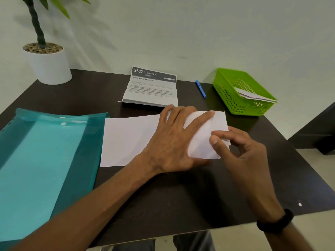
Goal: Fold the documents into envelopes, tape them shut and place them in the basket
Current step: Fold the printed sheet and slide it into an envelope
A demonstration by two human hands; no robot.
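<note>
Left hand (172,142) flat, fingers spread, pressing white paper (125,140) on table (163,196), right hand (241,153) pinching the folded end between thumb and fingers

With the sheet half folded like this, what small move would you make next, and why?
Probably slide the right hand along the fold to crease it. The left hand already presses the sheet flat, and the right fingers pinch the folded flap at its right end, which looks uncreased.

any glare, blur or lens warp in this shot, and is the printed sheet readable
Head view: wide-angle warp bows the table edges; soft plant shadows on the wall; mild sheen on the teal folder; printed sheet heading legible, small text blurred.
</note>
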